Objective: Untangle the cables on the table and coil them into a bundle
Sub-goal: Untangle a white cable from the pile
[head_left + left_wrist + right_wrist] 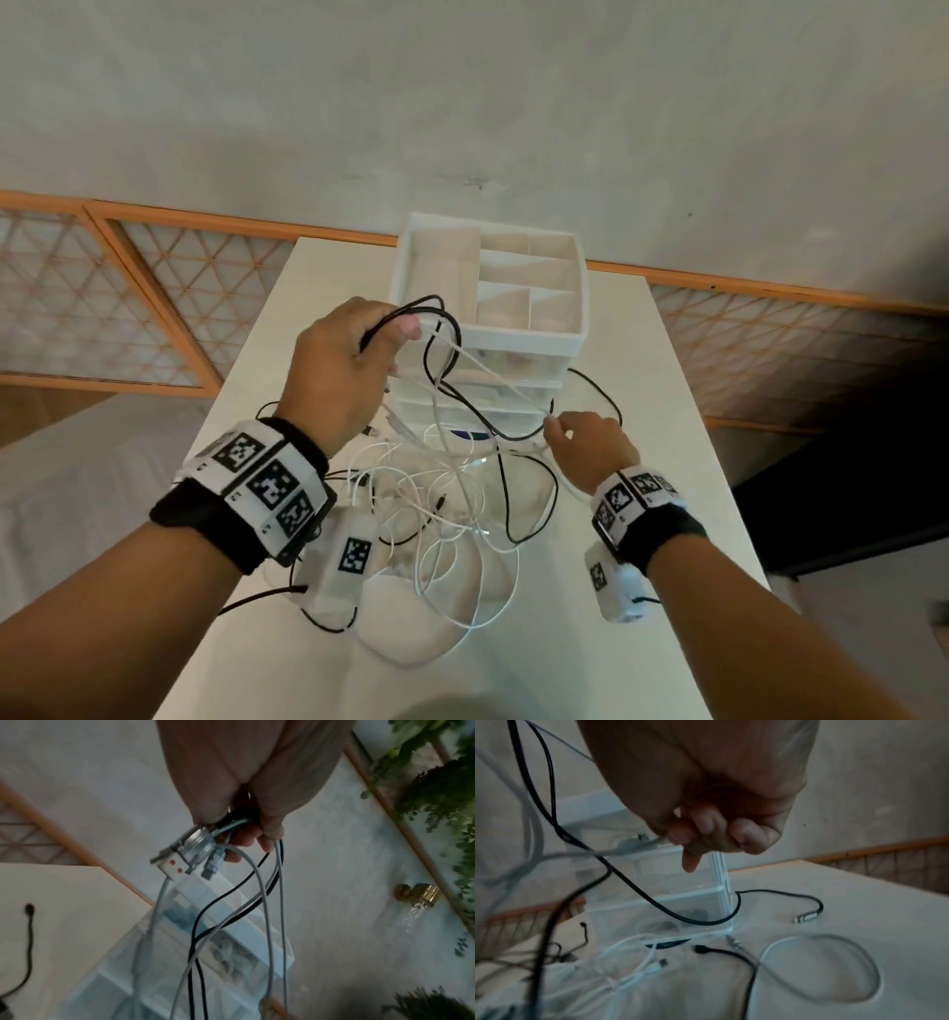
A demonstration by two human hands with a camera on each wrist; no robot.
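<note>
A tangle of white and black cables (452, 493) lies on the white table (667, 390), with loops lifted above it. My left hand (349, 360) is raised over the table and grips a bunch of black and white cables (246, 882) with their plug ends (185, 856) sticking out of the fist. My right hand (585, 442), lower and to the right, pinches a white cable (639, 845) between thumb and fingers. A taut white strand (488, 370) runs between the two hands. A black cable (654, 902) hangs in a loop under the right hand.
A white drawer organiser (493, 288) with open top compartments stands at the back middle of the table, right behind the cables. Loose plug ends (805, 918) lie on the table beside it. Table edges drop off left and right.
</note>
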